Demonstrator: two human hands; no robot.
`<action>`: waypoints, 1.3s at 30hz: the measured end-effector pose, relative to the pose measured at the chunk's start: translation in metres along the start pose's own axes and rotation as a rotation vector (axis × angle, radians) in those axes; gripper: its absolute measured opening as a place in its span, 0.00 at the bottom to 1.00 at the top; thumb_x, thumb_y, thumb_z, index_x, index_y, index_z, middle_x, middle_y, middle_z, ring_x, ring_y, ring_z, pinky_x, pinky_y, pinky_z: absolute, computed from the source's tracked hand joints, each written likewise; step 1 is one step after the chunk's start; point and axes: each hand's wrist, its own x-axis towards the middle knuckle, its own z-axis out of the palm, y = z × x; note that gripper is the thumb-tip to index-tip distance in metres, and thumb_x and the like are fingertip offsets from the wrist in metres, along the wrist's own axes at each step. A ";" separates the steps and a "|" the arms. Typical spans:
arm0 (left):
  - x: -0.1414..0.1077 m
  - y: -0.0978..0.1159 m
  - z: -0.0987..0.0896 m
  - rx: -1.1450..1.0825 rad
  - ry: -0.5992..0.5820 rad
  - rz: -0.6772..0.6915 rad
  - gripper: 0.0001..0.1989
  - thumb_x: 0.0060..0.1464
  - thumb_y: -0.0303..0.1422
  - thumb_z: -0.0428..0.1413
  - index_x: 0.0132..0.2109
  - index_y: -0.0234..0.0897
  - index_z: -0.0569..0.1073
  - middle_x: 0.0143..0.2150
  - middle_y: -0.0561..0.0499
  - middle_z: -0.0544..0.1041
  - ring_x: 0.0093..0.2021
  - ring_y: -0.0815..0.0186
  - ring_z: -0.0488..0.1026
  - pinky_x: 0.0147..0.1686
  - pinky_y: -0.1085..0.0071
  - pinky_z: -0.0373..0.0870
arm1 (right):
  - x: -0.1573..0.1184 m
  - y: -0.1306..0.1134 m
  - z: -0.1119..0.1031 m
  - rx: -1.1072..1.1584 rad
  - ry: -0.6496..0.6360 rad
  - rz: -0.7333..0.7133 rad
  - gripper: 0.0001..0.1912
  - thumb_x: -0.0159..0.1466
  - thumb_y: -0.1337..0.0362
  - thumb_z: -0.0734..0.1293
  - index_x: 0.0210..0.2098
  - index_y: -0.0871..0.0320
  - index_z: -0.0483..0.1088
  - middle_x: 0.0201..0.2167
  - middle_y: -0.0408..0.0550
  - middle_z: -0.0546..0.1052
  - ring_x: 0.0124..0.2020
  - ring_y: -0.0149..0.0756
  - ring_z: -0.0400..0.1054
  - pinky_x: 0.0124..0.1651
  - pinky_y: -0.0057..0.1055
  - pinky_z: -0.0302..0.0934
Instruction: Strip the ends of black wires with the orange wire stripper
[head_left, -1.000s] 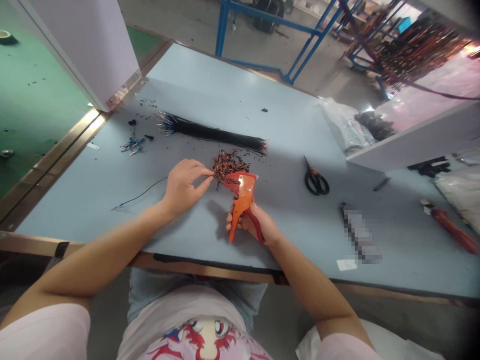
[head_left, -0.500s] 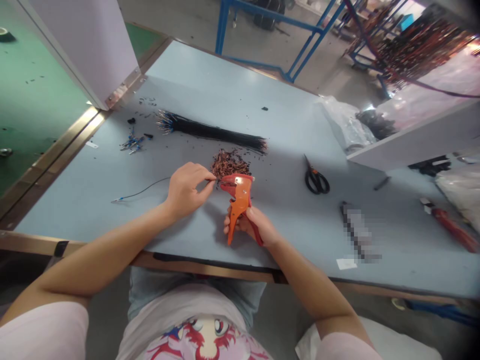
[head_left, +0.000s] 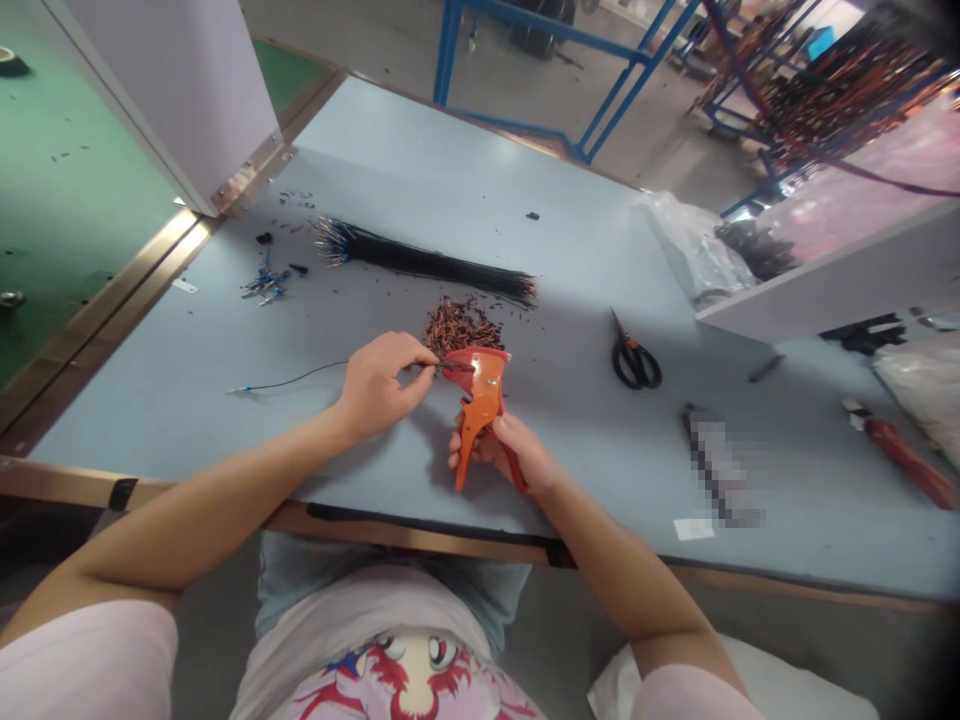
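Between thumb and fingers, my left hand [head_left: 386, 380] pinches a thin black wire [head_left: 300, 376], whose blue and silver terminal end lies out to the left. The wire's other end is at the jaws of an orange and red wire stripper [head_left: 484, 385]. My right hand [head_left: 517, 452] is wrapped round the stripper's handles. Just behind the jaws is a pile of small brown and black scraps [head_left: 461, 325]. Farther back lies a long bundle of black wires [head_left: 427, 262], with blue and silver terminals at its left end.
Black-handled scissors [head_left: 636, 362] lie right of the stripper. Loose blue terminals [head_left: 265, 284] sit at the left. A pixelated object [head_left: 718, 468], a white label [head_left: 694, 528] and a red-handled tool [head_left: 904, 455] lie at the right. Upright panels flank the table [head_left: 585, 440].
My left hand has moved slightly right, bringing the wire in between the stripper's jaws; the wire's terminal end has shifted a little right and up. My right hand has hardly moved.
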 end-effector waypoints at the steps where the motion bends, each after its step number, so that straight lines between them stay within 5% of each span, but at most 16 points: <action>1: 0.001 0.000 0.000 -0.021 0.009 -0.026 0.06 0.54 0.30 0.51 0.34 0.38 0.73 0.33 0.51 0.76 0.34 0.67 0.71 0.38 0.69 0.67 | 0.000 0.000 0.000 0.002 -0.002 -0.001 0.24 0.60 0.46 0.65 0.45 0.60 0.64 0.36 0.52 0.75 0.35 0.42 0.74 0.37 0.40 0.68; 39: -0.002 0.003 0.004 -0.254 -0.049 -0.180 0.04 0.54 0.28 0.54 0.34 0.37 0.73 0.30 0.53 0.73 0.30 0.71 0.67 0.32 0.74 0.63 | -0.004 -0.003 0.005 0.011 -0.034 -0.016 0.24 0.60 0.48 0.66 0.45 0.61 0.64 0.36 0.53 0.75 0.34 0.43 0.74 0.37 0.42 0.68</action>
